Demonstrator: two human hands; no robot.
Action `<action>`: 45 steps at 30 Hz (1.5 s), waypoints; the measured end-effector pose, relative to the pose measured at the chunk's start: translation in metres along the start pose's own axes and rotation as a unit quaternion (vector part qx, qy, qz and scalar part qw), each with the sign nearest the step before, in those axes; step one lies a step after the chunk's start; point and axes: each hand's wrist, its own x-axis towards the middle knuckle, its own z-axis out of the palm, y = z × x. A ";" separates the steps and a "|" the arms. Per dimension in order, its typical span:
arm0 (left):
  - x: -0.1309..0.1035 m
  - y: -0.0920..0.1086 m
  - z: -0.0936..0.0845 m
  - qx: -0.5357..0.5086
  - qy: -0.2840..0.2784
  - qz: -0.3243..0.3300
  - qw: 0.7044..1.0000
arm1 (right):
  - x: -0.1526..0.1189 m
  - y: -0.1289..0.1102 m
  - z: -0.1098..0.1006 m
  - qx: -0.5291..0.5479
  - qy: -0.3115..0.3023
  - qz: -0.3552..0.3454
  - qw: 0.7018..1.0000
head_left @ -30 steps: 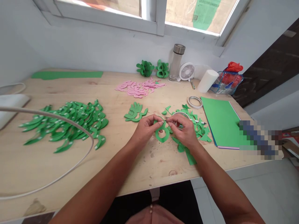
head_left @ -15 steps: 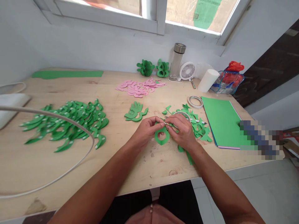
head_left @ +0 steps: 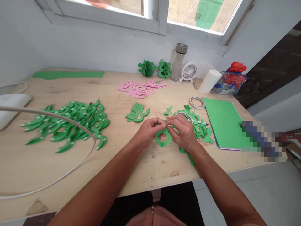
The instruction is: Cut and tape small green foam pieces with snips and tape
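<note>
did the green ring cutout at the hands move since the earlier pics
Yes, slightly: the green ring cutout sits a bit closer to the table's near edge, judged against the brown wood knot.

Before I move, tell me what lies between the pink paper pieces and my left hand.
Green paper cutouts lie between the pink pieces and your left hand, in the head view.

A pale wall runs behind the wooden table, with a white-framed window at twelve o'clock letting in bright light. A dark brown panel slants at two o'clock, and the light-tiled floor shows at four o'clock.
</note>
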 end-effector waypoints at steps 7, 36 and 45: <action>0.000 0.000 0.000 -0.003 0.000 0.001 1.000 | 0.000 0.001 0.001 0.001 0.004 0.004 1.000; 0.001 -0.001 -0.001 0.027 -0.015 0.004 1.000 | 0.000 0.000 0.002 0.013 0.002 0.004 1.000; 0.002 -0.004 -0.002 0.111 0.010 0.067 0.991 | 0.000 0.002 0.001 0.101 0.043 0.158 0.981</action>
